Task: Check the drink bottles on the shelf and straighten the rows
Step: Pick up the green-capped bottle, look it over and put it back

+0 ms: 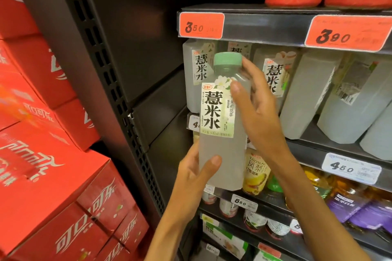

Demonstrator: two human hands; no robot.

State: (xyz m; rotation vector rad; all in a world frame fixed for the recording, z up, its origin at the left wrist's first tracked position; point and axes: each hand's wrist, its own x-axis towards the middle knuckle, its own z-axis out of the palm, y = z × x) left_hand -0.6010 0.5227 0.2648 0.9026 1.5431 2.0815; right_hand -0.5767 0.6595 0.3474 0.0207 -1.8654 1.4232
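A dark shop shelf (244,25) carries cloudy drink bottles (273,78), red cartons (53,125) stacked left. The left hand (195,178) grips a green-capped bottle (220,125) low; the right hand (261,110) curls round its shoulder.

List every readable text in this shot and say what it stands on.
"薏米水": label of the held bottle, and shelf bottles behind it.
"3.50": left red tag.
"3.80": right red tag.
"4.50": white tag.
"5.50": small lower tag.
"可口可乐": red cartons.
Fine print and barcodes: unreadable.

Stacked red cardboard cases (48,154) at left, beside a dark perforated upright (118,99); orange price tags (201,25) on shelf edge.
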